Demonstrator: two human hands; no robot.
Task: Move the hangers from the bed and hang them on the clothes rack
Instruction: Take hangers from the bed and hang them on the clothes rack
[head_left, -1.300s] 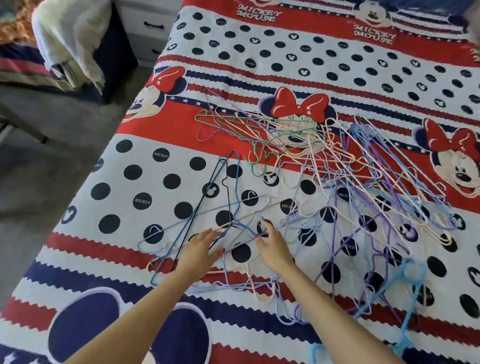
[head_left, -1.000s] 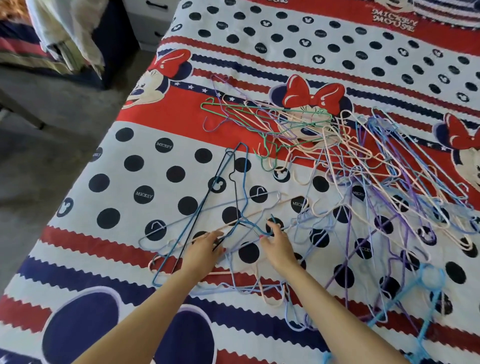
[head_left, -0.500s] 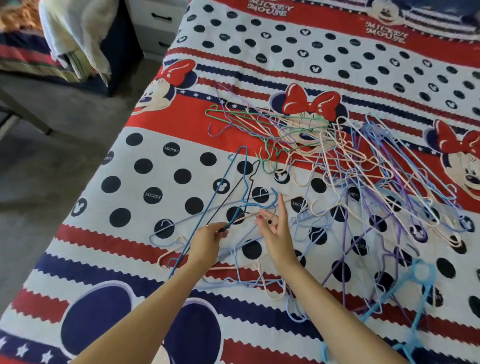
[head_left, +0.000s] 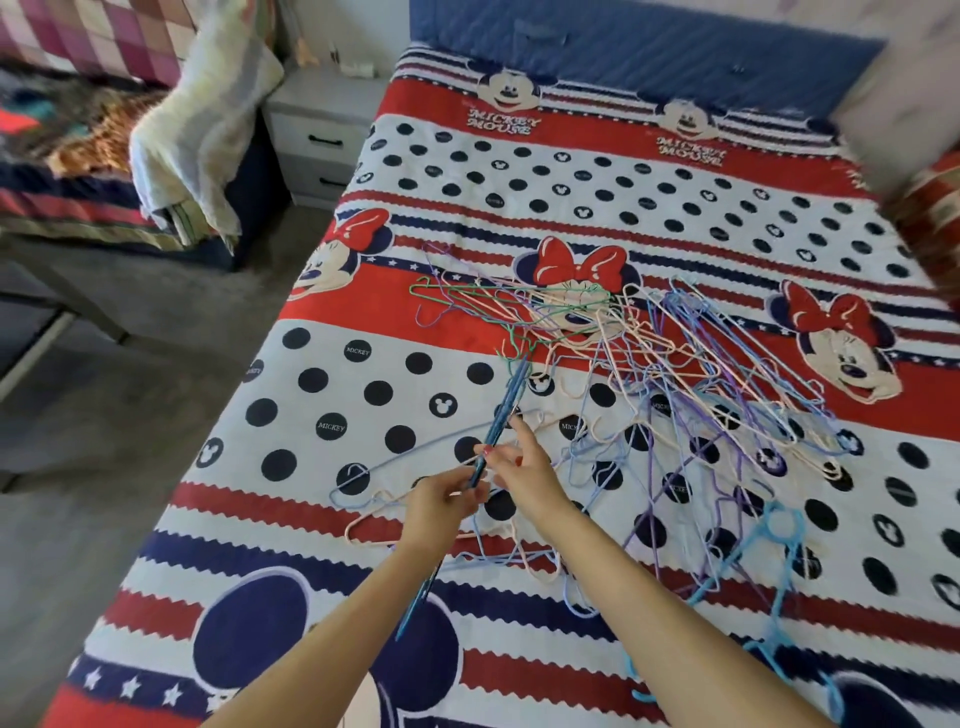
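A tangled pile of thin wire hangers (head_left: 670, 374) in purple, peach, green and light blue lies across the middle of the bed (head_left: 363, 395). My left hand (head_left: 441, 499) grips dark blue hangers (head_left: 501, 415), lifted edge-on above the cover. My right hand (head_left: 519, 462) is right beside it, fingers pinched at the same hangers. Pale blue and peach hangers (head_left: 395, 467) lie flat under my hands. A thick light-blue plastic hanger (head_left: 774, 535) rests at the right front. No clothes rack is in view.
A white nightstand (head_left: 317, 135) stands left of the bed's head. A second bed with a draped pale cloth (head_left: 202, 109) fills the upper left. Grey floor (head_left: 104, 395) runs along the bed's left side. A blue headboard (head_left: 649, 57) is at the back.
My left hand has raised the dark blue hangers off the cover and turned them edge-on. My right hand moved up to them. The view tilted up toward the headboard.
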